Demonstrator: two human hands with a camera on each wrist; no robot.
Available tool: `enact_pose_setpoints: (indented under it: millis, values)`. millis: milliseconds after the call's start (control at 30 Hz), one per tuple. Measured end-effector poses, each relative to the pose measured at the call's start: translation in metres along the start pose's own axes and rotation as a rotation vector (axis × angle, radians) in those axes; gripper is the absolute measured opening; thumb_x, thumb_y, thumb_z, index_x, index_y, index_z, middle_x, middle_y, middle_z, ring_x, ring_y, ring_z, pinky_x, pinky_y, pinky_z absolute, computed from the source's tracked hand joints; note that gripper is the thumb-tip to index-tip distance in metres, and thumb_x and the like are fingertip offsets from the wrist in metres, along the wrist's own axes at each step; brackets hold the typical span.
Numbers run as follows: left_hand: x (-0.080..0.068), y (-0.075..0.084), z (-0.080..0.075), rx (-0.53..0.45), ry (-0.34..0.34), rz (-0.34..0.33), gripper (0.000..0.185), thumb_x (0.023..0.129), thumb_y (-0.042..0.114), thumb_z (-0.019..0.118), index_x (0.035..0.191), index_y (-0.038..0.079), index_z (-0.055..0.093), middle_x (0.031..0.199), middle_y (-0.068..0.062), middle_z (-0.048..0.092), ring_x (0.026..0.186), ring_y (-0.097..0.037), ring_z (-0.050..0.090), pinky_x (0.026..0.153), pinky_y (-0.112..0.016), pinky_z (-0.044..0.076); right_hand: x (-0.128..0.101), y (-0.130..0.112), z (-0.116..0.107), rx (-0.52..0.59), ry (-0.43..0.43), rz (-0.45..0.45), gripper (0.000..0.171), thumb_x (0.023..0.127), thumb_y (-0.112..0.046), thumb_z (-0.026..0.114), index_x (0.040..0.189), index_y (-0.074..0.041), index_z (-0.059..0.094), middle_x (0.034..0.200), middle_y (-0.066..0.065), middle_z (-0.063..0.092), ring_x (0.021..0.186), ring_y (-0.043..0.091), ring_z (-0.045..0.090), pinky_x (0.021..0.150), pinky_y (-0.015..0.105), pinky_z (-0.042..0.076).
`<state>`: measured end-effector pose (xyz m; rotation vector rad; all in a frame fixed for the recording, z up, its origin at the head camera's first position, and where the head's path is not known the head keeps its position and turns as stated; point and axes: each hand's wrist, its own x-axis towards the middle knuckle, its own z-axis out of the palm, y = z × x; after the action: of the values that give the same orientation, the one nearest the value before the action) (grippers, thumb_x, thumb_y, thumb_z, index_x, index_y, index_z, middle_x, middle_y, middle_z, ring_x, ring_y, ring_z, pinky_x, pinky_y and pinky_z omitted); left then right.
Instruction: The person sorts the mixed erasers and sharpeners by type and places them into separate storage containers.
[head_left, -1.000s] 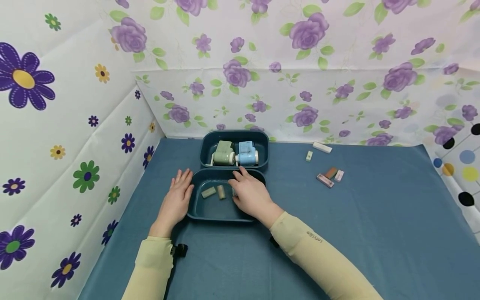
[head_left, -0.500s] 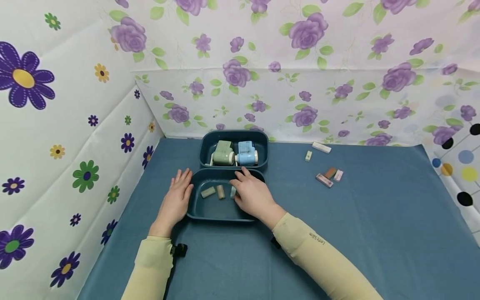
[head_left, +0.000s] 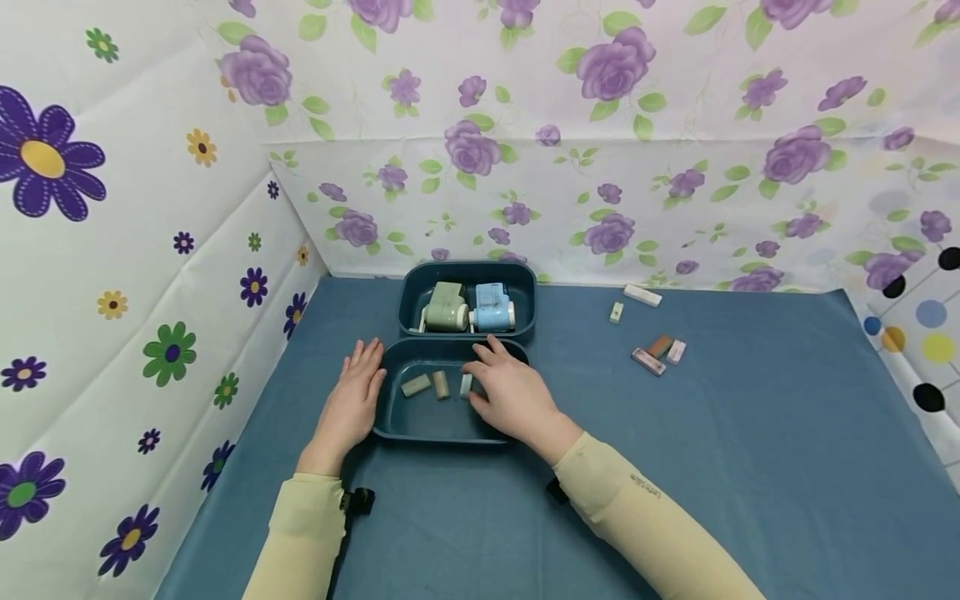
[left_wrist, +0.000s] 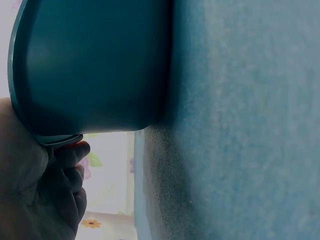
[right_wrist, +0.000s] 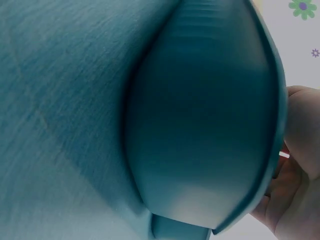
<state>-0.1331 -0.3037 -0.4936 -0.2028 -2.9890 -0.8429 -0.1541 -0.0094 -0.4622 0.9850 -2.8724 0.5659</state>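
A dark teal tray [head_left: 450, 435] holds three small eraser-like blocks: a greenish one [head_left: 416, 385], a tan one [head_left: 441, 385] and a pale blue one [head_left: 466, 385]. My left hand [head_left: 351, 392] lies along the tray's left rim, fingers extended; in the left wrist view its fingers [left_wrist: 75, 172] show beyond the tray wall. Over the tray's right side is my right hand [head_left: 513, 392], its fingers loosely bent beside the pale blue block. Whether a fingertip touches that block I cannot tell. The right wrist view has the tray wall [right_wrist: 205, 115] hiding most of the fingers.
Directly behind stands a second teal tray [head_left: 468, 268] with a green hand-crank pencil sharpener [head_left: 447, 307] and a blue one [head_left: 492, 307]. To the right on the blue cloth lie several small blocks, among them a white one [head_left: 643, 295] and a brown one [head_left: 661, 346].
My right hand has shifted slightly right and away from the pale blue block, which now shows more fully. The left hand stays at the tray's left rim.
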Motion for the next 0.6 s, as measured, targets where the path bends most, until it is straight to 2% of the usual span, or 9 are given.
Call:
enact_pose_setpoints:
  millis: [200, 600]
  values:
    - [-0.001, 0.001, -0.001, 0.003, 0.000, 0.000, 0.054, 0.119, 0.022, 0.039, 0.167, -0.002, 0.030, 0.175, -0.018, 0.023, 0.164, -0.034, 0.008, 0.133, -0.050, 0.004, -0.006, 0.008, -0.003, 0.029, 0.025, 0.012, 0.036, 0.103, -0.028, 0.076, 0.136, -0.016, 0.074, 0.160, 0.017, 0.053, 0.157, 0.036, 0.036, 0.110, 0.050, 0.054]
    - [0.000, 0.000, 0.000, 0.008, -0.001, 0.001, 0.054, 0.119, 0.020, 0.041, 0.167, -0.002, 0.029, 0.175, -0.018, 0.023, 0.164, -0.034, 0.007, 0.133, -0.050, 0.004, -0.021, 0.025, -0.012, 0.063, 0.087, 0.032, 0.032, 0.101, -0.024, 0.078, 0.132, -0.016, 0.076, 0.158, 0.018, 0.054, 0.156, 0.036, 0.037, 0.093, 0.051, 0.062]
